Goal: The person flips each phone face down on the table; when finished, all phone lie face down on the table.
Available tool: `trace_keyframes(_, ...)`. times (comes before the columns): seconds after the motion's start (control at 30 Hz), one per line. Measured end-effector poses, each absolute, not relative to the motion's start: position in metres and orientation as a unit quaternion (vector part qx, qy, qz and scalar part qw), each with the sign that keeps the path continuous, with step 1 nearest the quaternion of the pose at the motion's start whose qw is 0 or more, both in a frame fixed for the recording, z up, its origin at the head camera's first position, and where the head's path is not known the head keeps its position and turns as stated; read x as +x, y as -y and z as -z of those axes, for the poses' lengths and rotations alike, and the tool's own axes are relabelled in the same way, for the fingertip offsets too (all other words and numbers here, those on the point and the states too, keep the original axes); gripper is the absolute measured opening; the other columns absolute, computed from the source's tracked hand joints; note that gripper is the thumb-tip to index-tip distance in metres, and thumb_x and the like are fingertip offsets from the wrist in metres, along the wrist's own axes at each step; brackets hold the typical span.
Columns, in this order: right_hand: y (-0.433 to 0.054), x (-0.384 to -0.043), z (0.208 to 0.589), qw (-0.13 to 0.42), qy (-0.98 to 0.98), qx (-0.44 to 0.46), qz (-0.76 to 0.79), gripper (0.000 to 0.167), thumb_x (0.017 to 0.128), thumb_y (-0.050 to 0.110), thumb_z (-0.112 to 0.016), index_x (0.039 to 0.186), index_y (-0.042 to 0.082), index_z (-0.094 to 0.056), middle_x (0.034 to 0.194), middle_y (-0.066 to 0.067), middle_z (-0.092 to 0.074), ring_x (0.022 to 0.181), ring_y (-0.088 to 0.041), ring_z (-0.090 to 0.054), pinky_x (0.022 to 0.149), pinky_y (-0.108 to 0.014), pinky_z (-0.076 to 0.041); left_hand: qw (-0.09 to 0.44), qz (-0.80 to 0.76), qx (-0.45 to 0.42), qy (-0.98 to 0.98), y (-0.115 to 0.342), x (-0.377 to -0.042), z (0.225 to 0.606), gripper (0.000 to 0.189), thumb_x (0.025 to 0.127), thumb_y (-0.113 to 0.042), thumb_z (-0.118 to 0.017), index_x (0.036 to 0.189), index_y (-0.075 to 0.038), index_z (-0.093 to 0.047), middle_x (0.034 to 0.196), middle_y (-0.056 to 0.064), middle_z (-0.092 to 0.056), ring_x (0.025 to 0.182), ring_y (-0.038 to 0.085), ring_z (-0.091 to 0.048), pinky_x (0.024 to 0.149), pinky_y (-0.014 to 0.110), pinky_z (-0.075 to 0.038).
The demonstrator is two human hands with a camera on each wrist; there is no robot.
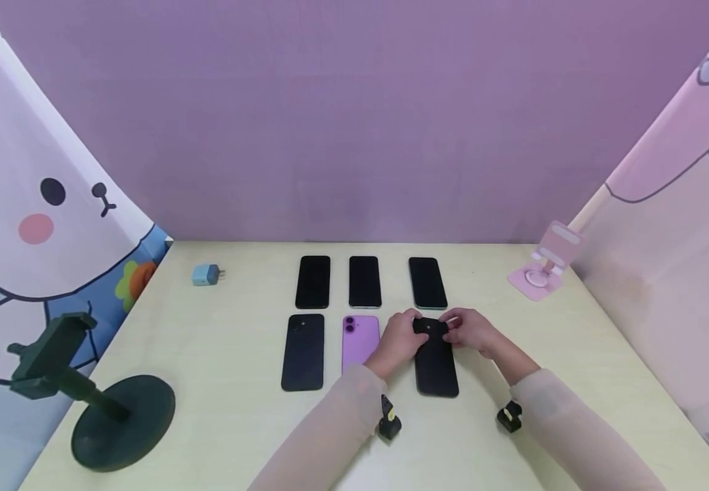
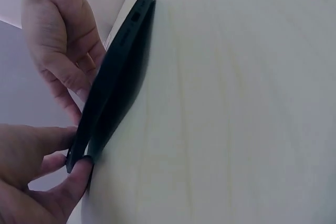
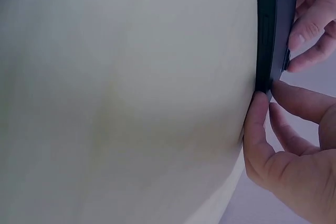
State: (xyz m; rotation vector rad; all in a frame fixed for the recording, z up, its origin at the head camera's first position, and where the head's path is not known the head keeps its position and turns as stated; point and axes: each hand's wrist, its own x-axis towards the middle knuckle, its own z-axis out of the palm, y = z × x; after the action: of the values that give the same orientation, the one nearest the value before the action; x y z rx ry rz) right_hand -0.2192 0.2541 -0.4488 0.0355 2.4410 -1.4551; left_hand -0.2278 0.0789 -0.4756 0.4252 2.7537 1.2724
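A black smartphone [image 1: 436,365] lies back side up in the front row on the right, its upper end between my two hands. My left hand [image 1: 399,339] pinches the upper left corner, and my right hand [image 1: 472,330] holds the upper right corner. In the left wrist view, the phone's [image 2: 113,80] edge with a port opening faces the camera, and the left fingers [image 2: 47,142] grip the far end. The right wrist view shows the right thumb and fingers [image 3: 260,124] on a corner of the phone [image 3: 266,30]. A purple phone [image 1: 359,337] is partly covered by my left hand.
A dark phone [image 1: 303,352] lies left of the purple one. Three phones with black screens up, the left one [image 1: 313,282] included, form the back row. A blue charger plug [image 1: 206,275], a dark green stand [image 1: 123,423] and a pink phone stand [image 1: 535,279] are on the table [image 1: 232,354].
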Motion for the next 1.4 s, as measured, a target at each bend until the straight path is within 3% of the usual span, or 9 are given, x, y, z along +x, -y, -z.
trace_keyframes(0.47, -0.254, -0.222, 0.446, 0.158, -0.856, 0.007, 0.492, 0.033, 0.08, -0.018, -0.063, 0.111, -0.013, -0.054, 0.085, -0.013, -0.055, 0.07, -0.017, -0.06, 0.065, -0.034, -0.056, 0.054, -0.393, 0.132, -0.909, -0.08, -0.234, 0.474, 0.03, 0.083, -0.016, -0.078, 0.109, -0.005, -0.068, 0.091, 0.006, -0.054, 0.087, 0.021, -0.055, 0.081, 0.029, -0.047)
trace_keyframes(0.6, -0.261, -0.232, 0.442, 0.162, -0.861, 0.005, 0.482, 0.031, 0.084, -0.012, -0.061, 0.115, -0.012, -0.056, 0.088, -0.013, -0.057, 0.073, -0.017, -0.06, 0.066, -0.033, -0.056, 0.064, -0.416, 0.136, -0.897, -0.077, -0.243, 0.474, 0.03, 0.082, -0.014, -0.078, 0.108, -0.004, -0.068, 0.09, 0.005, -0.06, 0.086, 0.019, -0.055, 0.079, 0.029, -0.047)
trace_keyframes(0.8, -0.27, -0.256, 0.437, 0.101, -0.868, 0.021, 0.486, 0.041, 0.092, -0.001, -0.06, 0.129, -0.013, -0.049, 0.107, -0.026, -0.056, 0.088, -0.026, -0.061, 0.079, -0.037, -0.055, 0.016, -0.45, 0.155, -0.879, -0.077, -0.264, 0.478, 0.036, 0.083, -0.014, -0.076, 0.117, -0.005, -0.067, 0.085, 0.003, -0.058, 0.077, 0.014, -0.053, 0.07, 0.026, -0.046)
trace_keyframes(0.9, -0.27, -0.268, 0.439, 0.096, -0.866, 0.033, 0.489, 0.047, 0.094, 0.002, -0.06, 0.136, -0.011, -0.045, 0.122, -0.033, -0.05, 0.097, -0.032, -0.06, 0.083, -0.039, -0.053, -0.016, -0.452, 0.156, -0.878, -0.079, -0.274, 0.48, 0.037, 0.085, -0.011, -0.073, 0.121, -0.004, -0.066, 0.082, 0.003, -0.053, 0.073, 0.014, -0.048, 0.068, 0.025, -0.044)
trace_keyframes(1.0, -0.267, -0.275, 0.443, 0.103, -0.862, 0.055, 0.493, 0.049, 0.094, 0.001, -0.059, 0.138, -0.01, -0.043, 0.128, -0.035, -0.046, 0.1, -0.034, -0.059, 0.082, -0.037, -0.053, -0.007, -0.467, 0.15, -0.871, -0.081, -0.28, 0.481, 0.037, 0.087, -0.009, -0.071, 0.123, -0.002, -0.065, 0.079, 0.002, -0.053, 0.071, 0.013, -0.047, 0.068, 0.025, -0.044)
trace_keyframes(1.13, -0.263, -0.28, 0.446, 0.105, -0.855, 0.076, 0.502, 0.048, 0.092, -0.004, -0.059, 0.137, -0.011, -0.043, 0.126, -0.034, -0.047, 0.098, -0.03, -0.058, 0.081, -0.034, -0.054, 0.019, -0.484, 0.158, -0.86, -0.083, -0.292, 0.485, 0.036, 0.087, -0.007, -0.07, 0.122, -0.001, -0.067, 0.073, 0.002, -0.057, 0.066, 0.013, -0.052, 0.07, 0.025, -0.047)
trace_keyframes(1.4, -0.255, -0.286, 0.453, 0.104, -0.844, 0.083, 0.519, 0.047, 0.088, -0.01, -0.062, 0.132, -0.013, -0.048, 0.115, -0.026, -0.05, 0.083, -0.019, -0.055, 0.07, -0.024, -0.053, -0.012, -0.447, 0.192, -0.874, -0.085, -0.317, 0.503, 0.029, 0.088, -0.011, -0.071, 0.116, -0.005, -0.071, 0.072, -0.004, -0.062, 0.073, 0.011, -0.059, 0.078, 0.022, -0.049)
